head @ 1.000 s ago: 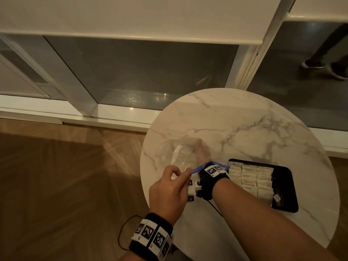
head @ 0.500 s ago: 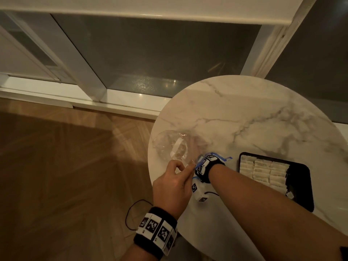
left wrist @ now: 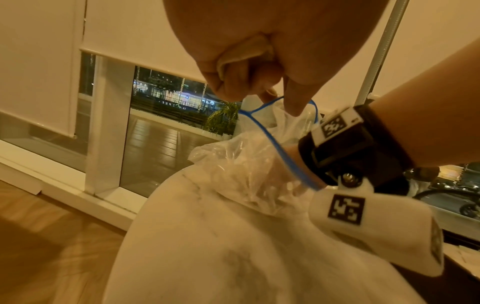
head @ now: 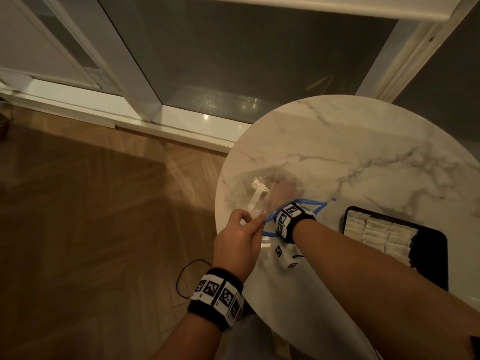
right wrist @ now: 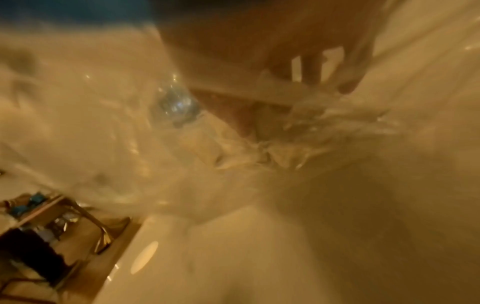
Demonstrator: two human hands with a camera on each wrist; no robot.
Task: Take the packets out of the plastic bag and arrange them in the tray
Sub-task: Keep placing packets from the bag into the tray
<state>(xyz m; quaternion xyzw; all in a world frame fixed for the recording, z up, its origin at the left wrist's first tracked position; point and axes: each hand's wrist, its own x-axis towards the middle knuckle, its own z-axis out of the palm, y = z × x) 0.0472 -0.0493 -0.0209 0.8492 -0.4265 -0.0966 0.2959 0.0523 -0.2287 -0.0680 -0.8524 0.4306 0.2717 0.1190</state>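
Note:
A clear plastic bag (head: pixel 239 188) with a blue rim (head: pixel 311 203) lies near the left edge of the round marble table (head: pixel 337 141). My left hand (head: pixel 255 220) pinches the blue rim (left wrist: pixel 262 125) and holds the mouth up. My right hand (head: pixel 281 190) is inside the bag up to the wrist. In the blurred right wrist view its fingers (right wrist: pixel 311 70) and thumb seem to pinch a flat white packet (right wrist: pixel 246 90). Another white packet (head: pixel 255 196) shows through the plastic. A black tray (head: pixel 428 255) at the right holds several rows of white packets (head: pixel 376 232).
The table stands beside a glass sliding door (head: pixel 233 61) with a white frame. Wooden floor (head: pixel 104 229) lies to the left, with a dark cable (head: pixel 187 276) below the table edge. The tray's right part is bare black.
The view has swung left and closer. My left hand keeps its pinch on the rim, and my right hand stays inside the bag, a little deeper.

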